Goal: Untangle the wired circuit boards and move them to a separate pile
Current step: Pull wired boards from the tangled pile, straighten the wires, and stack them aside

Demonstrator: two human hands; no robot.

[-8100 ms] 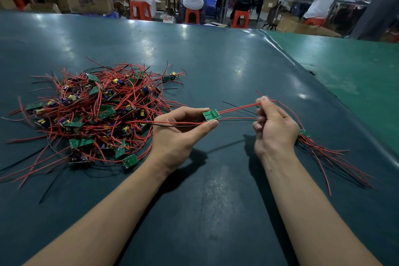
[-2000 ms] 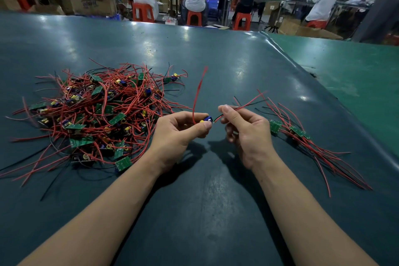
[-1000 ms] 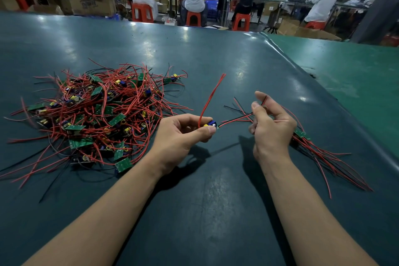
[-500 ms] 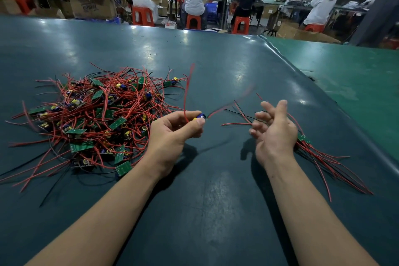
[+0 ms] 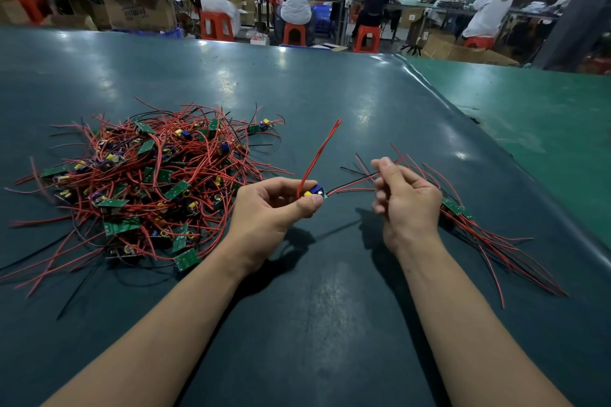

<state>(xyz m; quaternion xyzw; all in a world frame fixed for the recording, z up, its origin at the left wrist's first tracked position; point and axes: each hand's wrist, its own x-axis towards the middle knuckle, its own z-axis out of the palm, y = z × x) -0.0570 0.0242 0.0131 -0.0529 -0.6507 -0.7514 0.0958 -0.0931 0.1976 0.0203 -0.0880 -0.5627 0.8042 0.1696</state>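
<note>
A tangled pile of red-wired green circuit boards [image 5: 148,182] lies on the dark green table [image 5: 297,324] at the left. My left hand [image 5: 274,208] pinches one small board with a blue and yellow part [image 5: 314,192] between thumb and fingers. One red wire [image 5: 317,155] of this board stands up. Its other red and black wires [image 5: 350,187] run right into the curled fingers of my right hand [image 5: 405,201], which pinches them. Behind my right hand lies a smaller, straighter pile of boards [image 5: 463,218], partly hidden.
A raised seam [image 5: 463,116] separates the dark mat from a lighter green table [image 5: 535,129] on the right. Beyond the far edge several people sit on red stools [image 5: 215,25] at other benches, with cardboard boxes [image 5: 139,11] nearby.
My right hand, open and clear of the wires half a second ago, has curled onto the board's red and black wires. My left hand keeps its pinch; the upright red wire has swung right.
</note>
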